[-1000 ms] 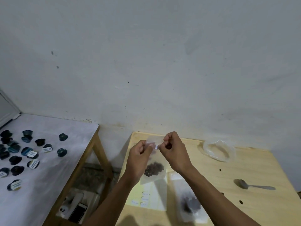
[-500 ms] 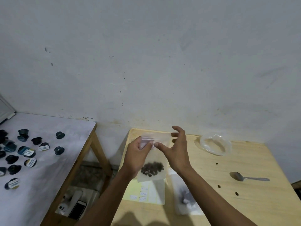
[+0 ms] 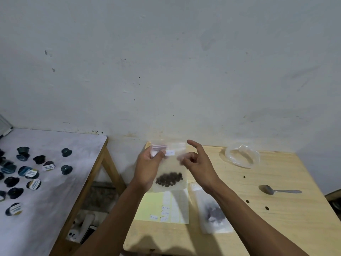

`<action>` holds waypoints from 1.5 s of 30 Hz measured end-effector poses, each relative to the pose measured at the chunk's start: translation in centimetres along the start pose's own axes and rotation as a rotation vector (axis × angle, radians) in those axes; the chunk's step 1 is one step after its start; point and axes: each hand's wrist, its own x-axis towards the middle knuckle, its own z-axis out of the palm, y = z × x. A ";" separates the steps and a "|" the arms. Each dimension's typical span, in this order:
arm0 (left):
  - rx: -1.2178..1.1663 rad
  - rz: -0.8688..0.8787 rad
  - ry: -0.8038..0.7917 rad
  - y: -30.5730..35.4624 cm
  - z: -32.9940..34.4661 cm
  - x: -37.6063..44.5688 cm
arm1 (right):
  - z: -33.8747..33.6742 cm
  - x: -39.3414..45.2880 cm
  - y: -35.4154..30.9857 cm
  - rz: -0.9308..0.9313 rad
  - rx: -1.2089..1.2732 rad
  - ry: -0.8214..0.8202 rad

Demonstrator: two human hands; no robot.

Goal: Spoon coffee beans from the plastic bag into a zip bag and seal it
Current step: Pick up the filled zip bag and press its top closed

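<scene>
No lettering is showing clearly enough to read.

A small white label (image 3: pixel 169 152) is sitting on the zip bag (image 3: pixel 168 169), more handwritten labels (image 3: pixel 164 213) are lying on the yellow sheet (image 3: pixel 153 206), and the pods' (image 3: pixel 34 184) lids at far left are carrying print, all too small and blurred.

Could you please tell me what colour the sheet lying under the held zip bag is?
Pale yellow sheet, head view.

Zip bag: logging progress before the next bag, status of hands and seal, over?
Left hand pinches zip bag at top corner. Right hand at the bag's right edge, grip blurred. Beans inside; seal state unclear. Spoon on the table, clear of hands.
</scene>
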 end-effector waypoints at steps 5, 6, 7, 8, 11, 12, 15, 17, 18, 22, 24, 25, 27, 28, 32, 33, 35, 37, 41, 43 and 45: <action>-0.130 -0.121 0.037 0.2 -0.6 1.6 | 0.3 -1.2 1.7 0.021 0.012 -0.108; -0.087 -0.138 0.019 -0.1 -0.6 1.8 | 0.3 -1.1 2.0 0.017 0.026 -0.074; -0.011 -0.153 -0.018 -0.4 -0.5 1.8 | 0.3 -0.9 2.5 0.024 0.042 -0.027; 0.073 -0.174 -0.066 -0.9 -0.4 1.8 | 0.2 -0.5 3.1 0.043 0.053 0.025; 0.271 -0.257 -0.240 -3.6 -0.8 2.1 | -0.1 1.0 4.9 0.125 0.039 0.125; 0.327 -0.272 -0.277 -4.6 -0.9 2.3 | -0.2 1.5 5.5 0.143 0.004 0.125; 0.473 -0.278 -0.310 -6.2 -0.8 2.9 | -0.7 2.9 6.7 0.178 -0.126 0.057; 0.538 -0.267 -0.295 -6.6 -0.3 3.5 | -0.7 4.1 7.4 0.225 -0.185 -0.014; 0.580 -0.263 -0.280 -6.8 0.0 3.9 | -0.6 4.7 7.8 0.250 -0.199 -0.040; 0.711 -0.279 -0.221 -8.1 0.7 6.5 | -0.3 7.5 9.8 0.316 -0.266 -0.003; 0.764 -0.287 -0.196 -8.8 1.3 7.9 | -0.2 9.0 10.8 0.307 -0.346 0.027; 0.792 -0.284 -0.183 -9.1 1.6 8.5 | -0.2 9.7 11.3 0.313 -0.369 0.033; 0.842 -0.300 -0.152 -10.0 2.0 9.5 | 0.0 11.2 12.3 0.336 -0.404 0.012; 0.851 -0.317 -0.139 -10.7 2.1 10.1 | 0.1 11.8 12.8 0.355 -0.420 -0.002; 0.920 -0.354 -0.125 -12.3 2.5 11.4 | 0.3 13.5 14.7 0.406 -0.514 -0.082; 0.941 -0.355 -0.120 -12.6 2.7 11.6 | 0.4 13.6 15.0 0.417 -0.536 -0.099; 0.984 -0.330 -0.105 -13.2 2.8 11.9 | 0.4 13.5 15.3 0.420 -0.573 -0.121; 1.040 -0.313 -0.089 -13.7 2.9 12.1 | 0.6 13.4 15.7 0.408 -0.591 -0.110; 1.134 -0.329 -0.062 -14.7 2.4 12.3 | 0.0 13.4 15.8 0.388 -0.589 -0.156; 1.104 -0.336 -0.041 -14.5 2.4 12.0 | -1.3 13.1 14.7 0.360 -0.584 -0.150; 1.071 -0.309 -0.003 -14.1 2.3 11.5 | -3.2 12.2 13.8 0.314 -0.557 -0.113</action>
